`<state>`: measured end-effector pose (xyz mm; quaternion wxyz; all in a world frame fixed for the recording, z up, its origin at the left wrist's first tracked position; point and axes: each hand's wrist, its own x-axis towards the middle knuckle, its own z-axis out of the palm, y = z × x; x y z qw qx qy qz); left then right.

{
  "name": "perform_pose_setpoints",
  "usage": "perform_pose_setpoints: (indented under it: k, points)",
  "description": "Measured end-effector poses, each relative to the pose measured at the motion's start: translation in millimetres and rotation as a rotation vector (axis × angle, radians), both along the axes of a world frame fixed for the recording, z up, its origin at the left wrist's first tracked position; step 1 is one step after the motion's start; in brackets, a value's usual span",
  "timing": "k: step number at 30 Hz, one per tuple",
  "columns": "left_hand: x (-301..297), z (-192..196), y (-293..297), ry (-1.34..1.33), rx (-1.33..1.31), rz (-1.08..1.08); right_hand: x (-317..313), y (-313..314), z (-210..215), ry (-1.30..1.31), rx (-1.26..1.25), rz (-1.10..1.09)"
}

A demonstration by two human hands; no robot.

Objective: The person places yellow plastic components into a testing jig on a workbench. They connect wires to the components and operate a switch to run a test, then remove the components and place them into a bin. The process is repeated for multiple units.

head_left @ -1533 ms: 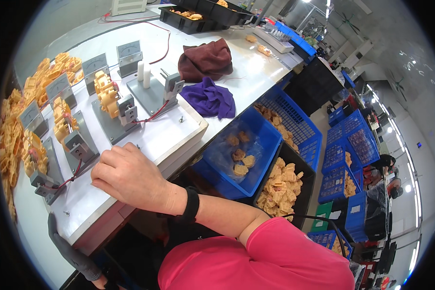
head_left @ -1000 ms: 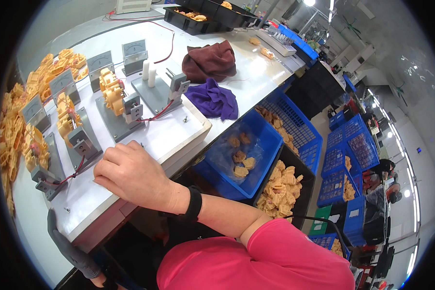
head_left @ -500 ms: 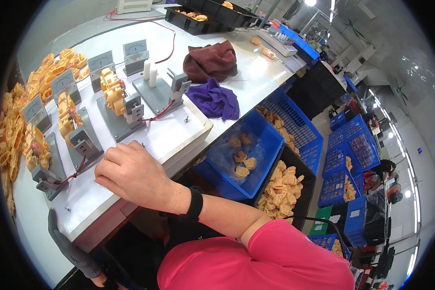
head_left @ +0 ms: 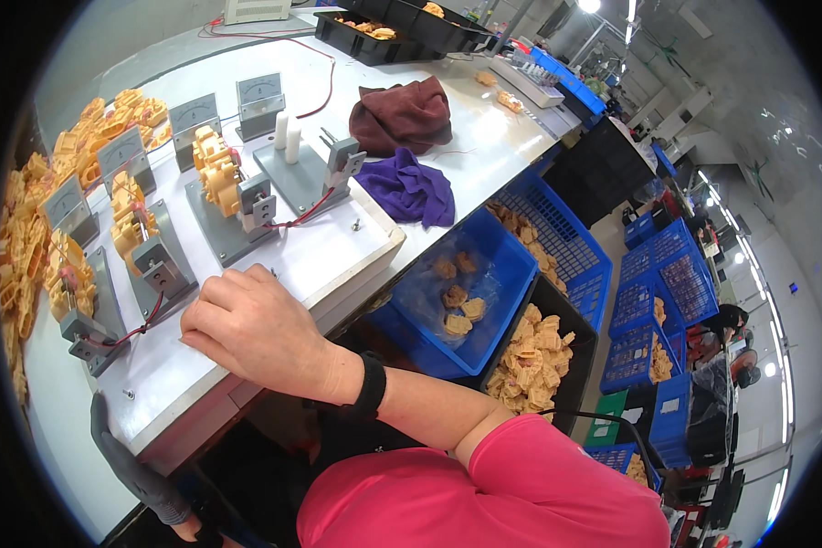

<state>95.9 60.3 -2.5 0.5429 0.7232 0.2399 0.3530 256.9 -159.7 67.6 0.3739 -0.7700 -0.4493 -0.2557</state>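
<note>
Yellow plastic parts [head_left: 215,172] sit on grey metal stands [head_left: 217,236], just beyond my right hand [head_left: 251,320]. Likely light, stiff, a bit slick; thin rims perhaps breakable. Best hold: outer sides, clear of red wires [head_left: 309,215]. Right hand over near edge of white board [head_left: 320,260], fingers curled, tips hidden; cannot tell whether they grip. Left hand [head_left: 137,470], grey-gloved, by board's corner; grip unclear too. Purple cloth [head_left: 411,190] beside board.

Relative to the earliest picture, the view is displaced slightly: the metal fixtures [head_left: 163,271], purple cloth [head_left: 406,188] and right hand [head_left: 254,331] appear marginally farther right in frame.
</note>
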Motion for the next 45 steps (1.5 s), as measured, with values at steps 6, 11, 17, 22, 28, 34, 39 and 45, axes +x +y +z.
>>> perform_pose_setpoints:
  k: [6, 11, 17, 22, 28, 34, 39, 45]
  points:
    - [-1.6, -2.0, 2.8, -0.007, 0.011, -0.002, 0.2, 0.1, 0.4, -0.005, 0.001, 0.000]
    - [-1.9, -1.9, 4.0, 0.015, 0.036, 0.002, 0.4, 1.3, -0.5, -0.008, -0.003, 0.001]
    - [1.5, 5.7, -7.7, -0.027, -0.039, 0.006, -0.1, 1.3, 0.1, 0.003, 0.013, 0.012]
    - [3.7, 11.5, -13.3, -0.023, -0.067, 0.032, -0.6, 0.7, 1.9, 0.001, -0.002, 0.008]
    - [0.2, 4.9, -4.8, -0.019, 0.007, -0.026, 0.4, -0.4, 3.1, 0.010, -0.013, 0.010]
    - [-2.0, 8.4, -7.4, 0.006, 0.074, 0.006, 1.0, 1.2, 4.1, 0.026, -0.036, 0.025]
    - [-3.8, 4.9, -4.5, 0.026, 0.219, 0.026, -0.5, 3.5, 6.8, 0.033, -0.090, 0.027]
    - [-1.4, 20.5, -13.4, 0.003, 0.289, -0.002, -2.2, -0.9, 7.7, 0.022, -0.115, 0.034]
